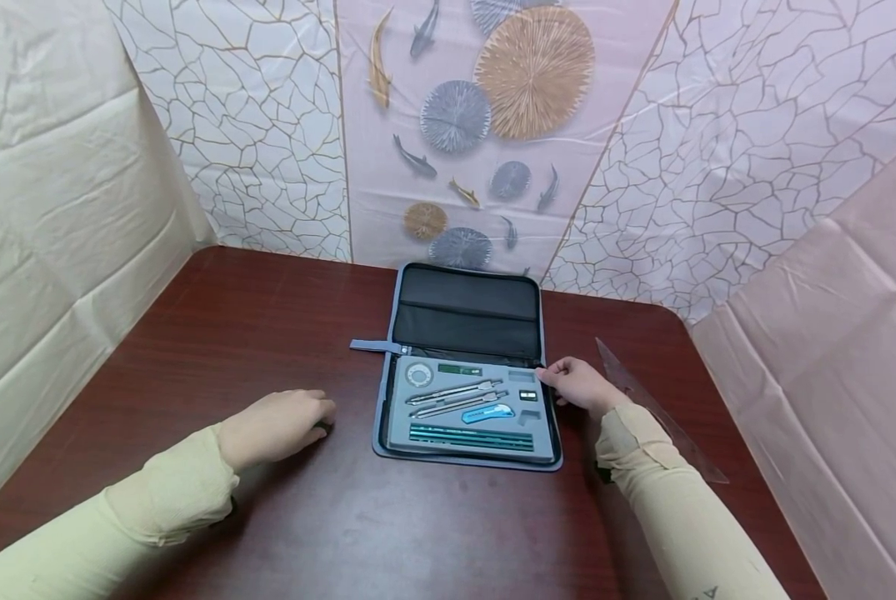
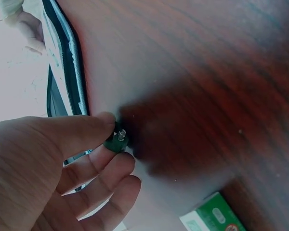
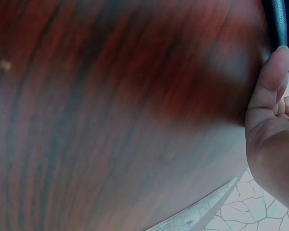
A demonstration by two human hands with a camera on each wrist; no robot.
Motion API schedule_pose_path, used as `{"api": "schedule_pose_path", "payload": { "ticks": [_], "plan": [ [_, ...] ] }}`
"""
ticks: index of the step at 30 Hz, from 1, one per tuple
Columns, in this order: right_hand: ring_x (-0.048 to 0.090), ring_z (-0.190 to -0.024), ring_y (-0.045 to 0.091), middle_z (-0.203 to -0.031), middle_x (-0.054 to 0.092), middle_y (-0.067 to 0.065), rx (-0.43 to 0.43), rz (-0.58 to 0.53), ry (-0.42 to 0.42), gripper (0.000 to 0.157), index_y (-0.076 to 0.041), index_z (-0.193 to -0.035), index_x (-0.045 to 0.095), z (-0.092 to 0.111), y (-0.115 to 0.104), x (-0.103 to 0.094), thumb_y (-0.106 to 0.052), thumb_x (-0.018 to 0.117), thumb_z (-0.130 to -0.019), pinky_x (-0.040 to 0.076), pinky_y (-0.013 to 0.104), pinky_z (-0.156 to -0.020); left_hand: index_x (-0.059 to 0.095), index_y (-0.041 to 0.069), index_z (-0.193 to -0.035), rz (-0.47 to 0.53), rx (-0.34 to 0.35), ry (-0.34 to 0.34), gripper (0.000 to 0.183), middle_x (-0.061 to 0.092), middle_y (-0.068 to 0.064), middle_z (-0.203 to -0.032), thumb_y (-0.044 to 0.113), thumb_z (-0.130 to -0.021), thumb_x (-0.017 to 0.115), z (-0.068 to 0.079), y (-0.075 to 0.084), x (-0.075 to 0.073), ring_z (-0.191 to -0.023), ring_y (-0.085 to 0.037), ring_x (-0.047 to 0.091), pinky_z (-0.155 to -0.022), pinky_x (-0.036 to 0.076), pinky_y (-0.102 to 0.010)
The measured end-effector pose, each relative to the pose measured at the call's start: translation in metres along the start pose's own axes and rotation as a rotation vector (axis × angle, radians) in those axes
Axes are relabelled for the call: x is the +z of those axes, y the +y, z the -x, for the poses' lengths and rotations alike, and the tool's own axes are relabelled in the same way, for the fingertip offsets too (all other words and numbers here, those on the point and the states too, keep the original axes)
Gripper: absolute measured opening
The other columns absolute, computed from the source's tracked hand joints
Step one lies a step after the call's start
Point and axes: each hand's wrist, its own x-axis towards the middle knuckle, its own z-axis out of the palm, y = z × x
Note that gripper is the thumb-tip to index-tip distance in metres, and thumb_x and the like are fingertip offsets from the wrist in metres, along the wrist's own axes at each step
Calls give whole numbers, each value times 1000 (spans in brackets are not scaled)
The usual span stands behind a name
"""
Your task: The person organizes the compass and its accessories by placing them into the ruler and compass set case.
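Letter A (image 1: 710, 592) on right sleeve (image 1: 686, 521)

Tabletop (image 1: 282, 317): dark red-brown wood grain, glossy, far corners rounded. Open zip case (image 1: 468, 329) lies flat right of the middle, lid toward the far edge, strap out to the left. Clear triangle ruler (image 1: 629, 386) to its right, partly hidden. Green-and-white block (image 2: 214, 216), cut off in left wrist view, also on the wood.

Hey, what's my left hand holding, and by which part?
The left hand pinches a small green piece by its green part, between thumb and fingers, its shiny bit uncovered.
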Motion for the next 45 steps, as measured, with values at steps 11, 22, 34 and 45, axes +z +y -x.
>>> {"api": "schedule_pose_path", "payload": {
  "ticks": [11,22,34,45],
  "plan": [
    [53,-87,24,-99,55,10,-25,-22,3,40,-5,-99,55,1,0,-1,-43,65,-91,50,33,-73,63,12,-83,-23,-32,17,10,51,2,-75,10,-85,73,-6,-1,0,-66,-12,54,-63,50,-32],
    [55,-92,26,-98,56,12,-35,-46,-7,26,-4,-102,57,0,6,-1,-30,60,-97,52,33,-74,66,8,-87,-4,15,99,7,51,0,-76,7,-85,72,-18,9,-2,-67,-13,56,-65,52,-31],
    [54,-85,23,-86,54,10,-49,-16,22,21,-4,-102,57,-1,5,1,-24,58,-99,52,32,-72,68,6,-102,24,36,86,12,55,-2,-85,4,-90,65,-42,34,-8,-75,-12,58,-69,52,-28],
    [57,-82,22,-90,56,11,-36,-14,19,19,-2,-103,57,-2,3,2,-21,55,-100,51,32,-72,68,5,-107,29,78,101,18,58,-5,-94,0,-92,61,-56,53,-15,-82,-12,58,-73,52,-28]
  ]
}}
